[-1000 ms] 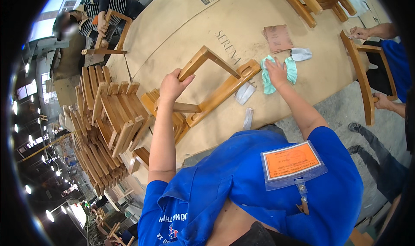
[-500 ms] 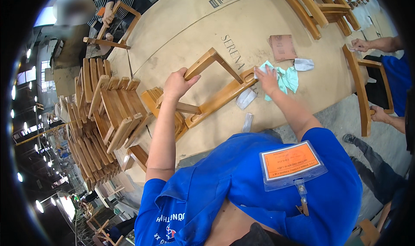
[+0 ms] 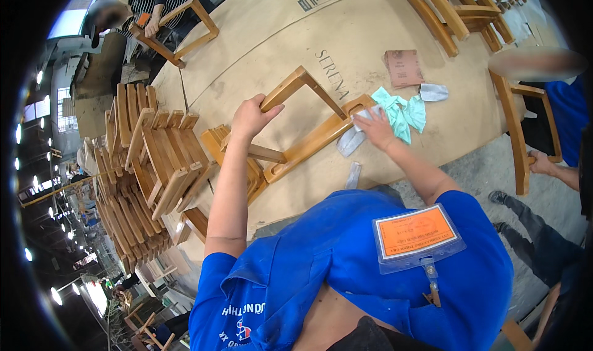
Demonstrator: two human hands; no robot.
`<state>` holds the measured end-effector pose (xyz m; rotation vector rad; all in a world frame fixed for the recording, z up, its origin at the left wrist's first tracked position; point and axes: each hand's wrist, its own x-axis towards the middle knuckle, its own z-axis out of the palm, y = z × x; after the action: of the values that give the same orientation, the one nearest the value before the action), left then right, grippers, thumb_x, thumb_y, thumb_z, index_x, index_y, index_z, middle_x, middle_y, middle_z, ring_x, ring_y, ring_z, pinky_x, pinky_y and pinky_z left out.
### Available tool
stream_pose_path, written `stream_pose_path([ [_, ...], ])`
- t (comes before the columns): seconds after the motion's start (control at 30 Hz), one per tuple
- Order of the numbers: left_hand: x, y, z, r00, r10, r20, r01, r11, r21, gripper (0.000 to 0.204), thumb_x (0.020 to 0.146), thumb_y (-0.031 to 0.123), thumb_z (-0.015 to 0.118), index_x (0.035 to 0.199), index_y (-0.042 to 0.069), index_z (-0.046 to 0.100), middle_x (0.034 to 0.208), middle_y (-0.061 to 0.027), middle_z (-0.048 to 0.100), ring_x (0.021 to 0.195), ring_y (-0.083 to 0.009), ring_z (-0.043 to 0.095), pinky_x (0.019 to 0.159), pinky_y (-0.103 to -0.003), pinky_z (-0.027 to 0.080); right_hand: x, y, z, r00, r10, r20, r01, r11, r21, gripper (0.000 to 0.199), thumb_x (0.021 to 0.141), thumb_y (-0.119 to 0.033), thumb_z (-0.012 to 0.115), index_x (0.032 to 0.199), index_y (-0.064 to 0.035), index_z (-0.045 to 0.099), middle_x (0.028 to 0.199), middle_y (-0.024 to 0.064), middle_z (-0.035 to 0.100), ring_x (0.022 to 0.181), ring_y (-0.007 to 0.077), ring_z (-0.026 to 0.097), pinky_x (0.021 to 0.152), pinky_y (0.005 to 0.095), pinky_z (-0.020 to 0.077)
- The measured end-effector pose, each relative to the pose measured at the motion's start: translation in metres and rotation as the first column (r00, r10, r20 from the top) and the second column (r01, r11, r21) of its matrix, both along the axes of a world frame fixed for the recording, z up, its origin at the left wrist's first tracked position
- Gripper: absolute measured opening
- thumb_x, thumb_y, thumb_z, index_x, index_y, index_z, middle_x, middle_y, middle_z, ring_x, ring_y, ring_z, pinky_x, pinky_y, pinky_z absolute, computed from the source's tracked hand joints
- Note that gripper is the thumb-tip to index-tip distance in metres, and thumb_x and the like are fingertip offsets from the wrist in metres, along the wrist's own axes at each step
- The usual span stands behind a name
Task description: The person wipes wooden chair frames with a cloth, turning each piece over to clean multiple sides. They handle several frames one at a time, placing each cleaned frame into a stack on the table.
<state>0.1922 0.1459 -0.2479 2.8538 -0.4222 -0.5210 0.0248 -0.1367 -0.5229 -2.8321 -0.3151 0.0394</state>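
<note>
The left hand [image 3: 250,117] grips a leg of the wooden chair frame [image 3: 296,135] lying on the workbench [image 3: 259,36], while the right hand [image 3: 375,129] lies flat on its rail over a pale sanding pad [image 3: 352,140], green cloth [image 3: 401,110] beside, so rubbing down looks midway.

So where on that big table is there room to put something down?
Bare tabletop lies beyond the wooden frame, toward the far edge. Another free patch sits near the sandpaper sheet. It is crowded around the right hand, with the green cloth, and by the left hand beside the stacked frames.
</note>
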Motion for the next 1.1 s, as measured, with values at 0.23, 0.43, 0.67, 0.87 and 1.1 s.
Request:
stream_pose_path([
  [0.23,0.005,0.001,-0.002,1.0,-0.01,-0.015,0.01,1.0,0.013,0.05,0.079,0.052,0.069,0.086,0.003,0.064,0.071,-0.0156,0.065,0.068,-0.0306,0.063,0.065,-0.04,0.05,-0.001,0.015,0.005,0.996,-0.059,-0.065,0.059,0.998,-0.002,0.048,0.085,-0.011,0.051,0.132,-0.014,0.054,0.147,-0.0005,0.041,0.136,0.0294,0.035,0.108,0.0612,0.0266],
  [0.43,0.004,0.002,-0.002,1.0,-0.009,-0.023,0.009,1.0,0.004,0.051,0.079,0.053,0.069,0.085,0.003,0.063,0.071,-0.0156,0.065,0.069,-0.0307,0.063,0.065,-0.04,0.05,0.001,0.032,0.013,1.0,0.006,0.017,-0.004,0.996,-0.087,0.04,0.088,-0.012,0.047,0.127,-0.009,0.057,0.139,0.003,0.047,0.133,0.0291,0.038,0.107,0.0586,0.028],
  [0.67,0.0,0.005,-0.007,0.996,-0.045,0.083,0.051,0.997,-0.066,0.049,0.079,0.051,0.07,0.086,0.003,0.064,0.073,-0.0169,0.065,0.07,-0.033,0.063,0.066,-0.041,0.05,0.004,0.046,0.013,0.99,-0.079,-0.114,0.075,0.996,-0.041,0.04,0.088,-0.019,0.051,0.127,-0.0091,0.057,0.133,0.0085,0.051,0.132,0.0315,0.04,0.107,0.057,0.03],
  [0.87,0.0,0.002,-0.003,0.999,-0.03,0.043,0.032,0.998,-0.049,0.046,0.078,0.047,0.072,0.087,0.002,0.065,0.072,-0.0188,0.065,0.069,-0.0334,0.063,0.064,-0.041,0.049,0.006,0.007,0.009,0.973,-0.177,0.145,0.201,0.965,-0.17,0.046,0.084,-0.016,0.053,0.129,-0.0073,0.055,0.135,0.0081,0.05,0.128,0.0324,0.043,0.103,0.0513,0.0373],
  [1.1,0.002,0.004,-0.003,0.999,-0.028,0.038,0.031,0.996,-0.084,0.045,0.079,0.044,0.073,0.088,0.001,0.064,0.068,-0.017,0.062,0.064,-0.0309,0.061,0.062,-0.04,0.047,0.0,0.013,0.007,0.989,0.112,0.099,-0.116,0.992,0.039,0.046,0.086,-0.011,0.049,0.13,-0.004,0.052,0.137,0.0089,0.05,0.128,0.0307,0.045,0.106,0.0443,0.036],
])
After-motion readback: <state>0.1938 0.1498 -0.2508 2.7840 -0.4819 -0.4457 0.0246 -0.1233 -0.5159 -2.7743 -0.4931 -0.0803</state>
